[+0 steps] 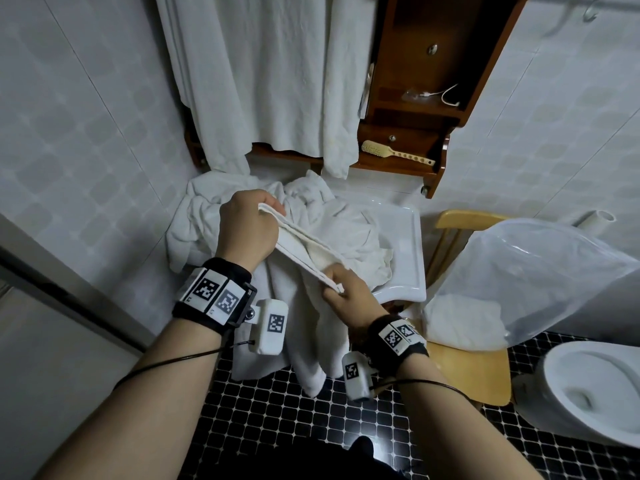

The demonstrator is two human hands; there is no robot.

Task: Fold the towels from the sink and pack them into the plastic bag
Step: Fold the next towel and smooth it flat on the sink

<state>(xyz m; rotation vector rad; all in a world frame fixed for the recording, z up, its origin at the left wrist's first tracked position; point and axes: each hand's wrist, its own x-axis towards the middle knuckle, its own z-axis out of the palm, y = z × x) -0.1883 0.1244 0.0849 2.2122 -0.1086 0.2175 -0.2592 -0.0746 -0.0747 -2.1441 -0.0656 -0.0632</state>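
Head view looks down on two bare forearms over a white sink (pixel 410 237) set against a tiled wall. The left hand (pixel 247 226) is raised above the sink's left part, fingers curled and pinching one end of a white towel (pixel 304 245). The right hand (pixel 349 299) sits lower, at the sink's front edge, thumb and fingers closed on the other end of the same doubled hem. Between the hands the hem runs taut on a slant, and the rest of the towel hangs down past the sink's front edge toward the dark tiled floor (pixel 277 410). A crumpled pile of towels (pixel 201 216) fills the basin and spills over its left edge.

Right of the sink stands a wooden chair (pixel 467 372). A clear plastic bag (pixel 540 271) rests on its seat, mouth toward the sink, with a folded towel (pixel 464 320) lying inside near the seat's front. A white toilet (pixel 588 386) is at the lower right.

Each wrist wears a black band with printed square markers (pixel 214 292). Above the sink, white cloth (pixel 277 81) hangs in front of a wooden shelf unit (pixel 415 98), and a brush (pixel 394 152) lies on the lowest shelf.
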